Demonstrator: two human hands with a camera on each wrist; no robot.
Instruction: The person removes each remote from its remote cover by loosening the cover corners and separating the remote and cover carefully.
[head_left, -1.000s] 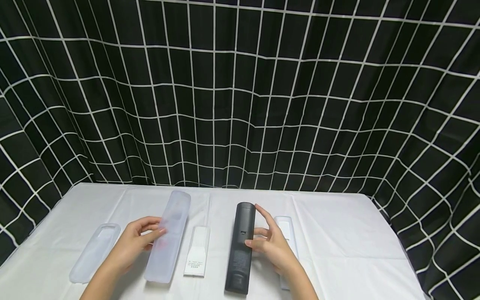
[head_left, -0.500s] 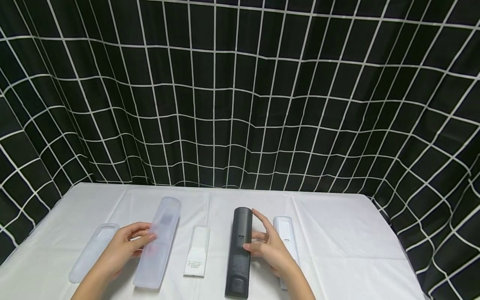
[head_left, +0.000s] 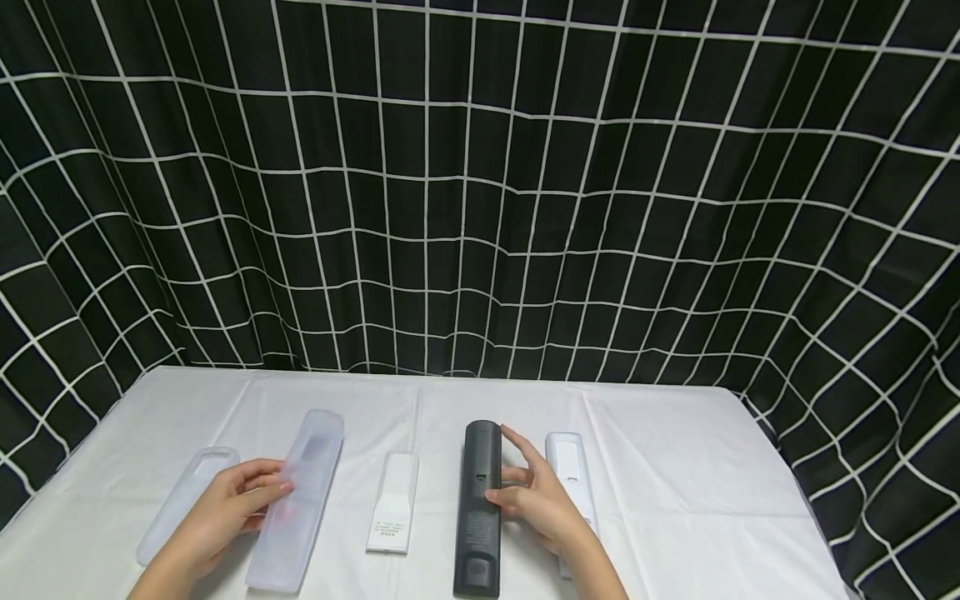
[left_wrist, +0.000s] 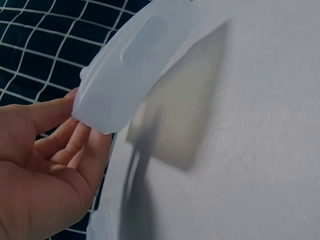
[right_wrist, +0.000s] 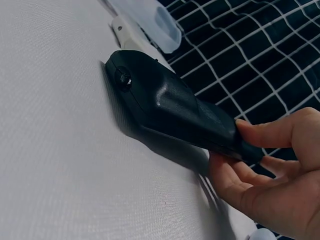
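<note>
A long translucent silicone remote cover (head_left: pixel 300 500) is pinched along its left side by my left hand (head_left: pixel 232 504), thumb on top and fingers underneath. In the left wrist view the cover (left_wrist: pixel 130 70) hangs over the cloth and casts a shadow on it. My right hand (head_left: pixel 536 496) grips a black remote control (head_left: pixel 477 508) by its right side, with its back facing up. The right wrist view shows the rounded end of the black remote (right_wrist: pixel 165 100) close over the cloth, thumb (right_wrist: pixel 265 132) on one face and fingers beneath.
Between the hands lies a white remote (head_left: pixel 393 504), back side up. A smaller translucent cover (head_left: pixel 183 500) lies at the left, partly behind my left hand. Another white remote (head_left: pixel 572 471) lies at the right, partly hidden by my right hand. A black gridded curtain (head_left: pixel 480 208) hangs behind the white-clothed table (head_left: pixel 675 483).
My left hand has moved left and toward me with the translucent cover. My right hand has shifted the black remote slightly toward me and turned it more upright in the head view.
</note>
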